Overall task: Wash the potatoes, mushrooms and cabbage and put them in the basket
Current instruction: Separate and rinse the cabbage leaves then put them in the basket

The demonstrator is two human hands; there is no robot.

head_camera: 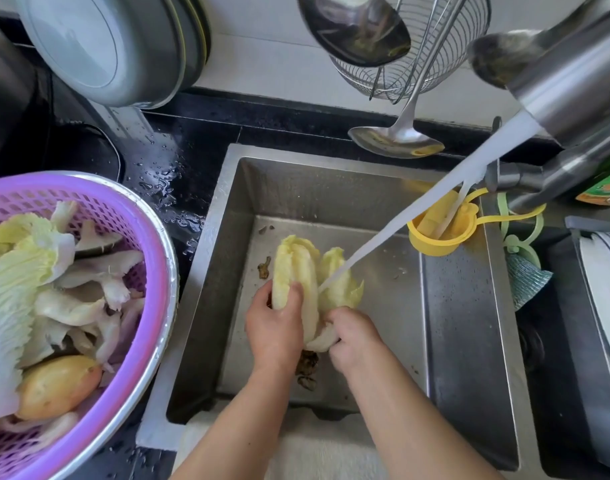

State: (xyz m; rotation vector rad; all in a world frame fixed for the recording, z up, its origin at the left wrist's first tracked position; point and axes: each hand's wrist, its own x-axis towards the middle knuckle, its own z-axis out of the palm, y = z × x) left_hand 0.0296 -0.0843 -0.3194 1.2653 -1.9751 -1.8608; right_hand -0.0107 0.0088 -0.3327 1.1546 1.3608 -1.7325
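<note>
Head view looks down into a steel sink (463, 306), where a small pale-yellow cabbage (296, 271) is held above the basin floor. Its long axis runs from the near side of the sink away toward the back wall: the white stem end points toward the person, the leafy tips point away and slightly up. The leaves are parted into two lobes, one on the left and one on the right, with a gap between them.

A stream of water (435, 202) falls slantwise from the tap (573, 84) at upper right and strikes the right lobe near the gap.

Left hand (275, 327) grips the left lobe, fingers curled over its lower part, thumb on the near side. Right hand (352, 336) is closed round the stem end, knuckles up, fingers wrapped under the white base. Both forearms come in from the bottom edge, close together, and the two hands lie just beside each other.

Dark scraps (307, 365) lie on the sink floor under the hands.

On the wet black bench (178, 147) to the left stands a purple basket (151, 271) inside a metal bowl. It holds cabbage leaves (16, 271), pale mushrooms (88, 296) and a potato (59, 384) at the near side.

A yellow cup (435, 237) hangs at the sink's right rim, and a ladle (397, 140) hangs behind the sink.
</note>
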